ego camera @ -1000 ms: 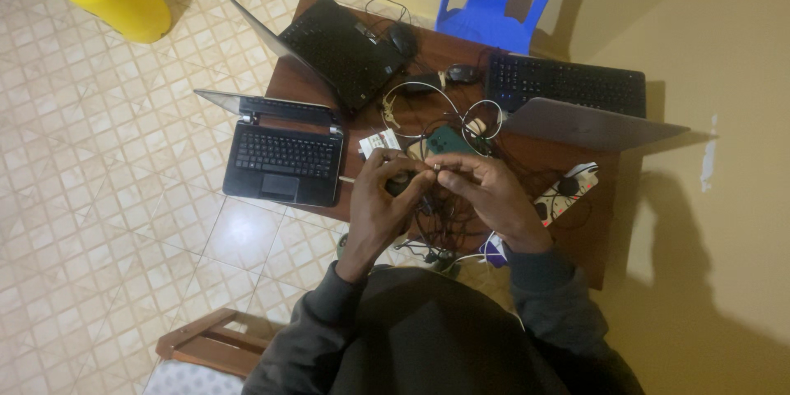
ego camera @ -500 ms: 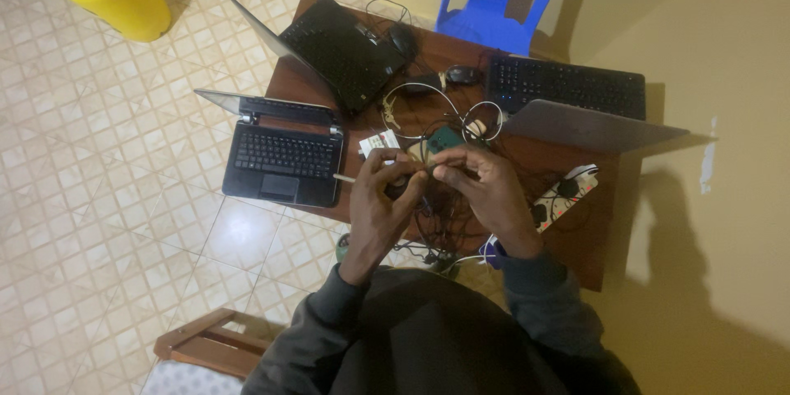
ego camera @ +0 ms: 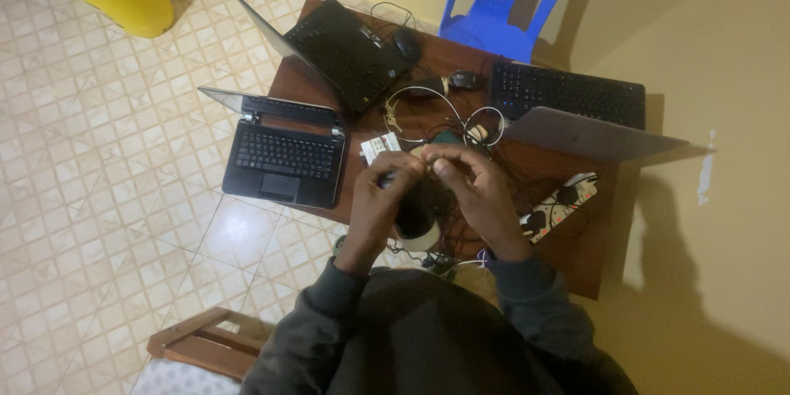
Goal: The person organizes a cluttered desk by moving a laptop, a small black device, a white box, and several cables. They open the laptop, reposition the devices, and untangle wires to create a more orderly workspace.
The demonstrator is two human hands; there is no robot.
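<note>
Hanging between both palms, a dark cylindrical object with a pale end sits just under the fingertips, above the near edge of the brown table. The left hand and right hand curl narrowly, thumbs and forefingers meeting at its top; whether they pinch it or a thin cable is unclear. Tangled black cables lie beneath. A small open laptop sits left, a power strip right.

Single head view, steep downward look, near hands, over wooden table and tiled floor.
</note>
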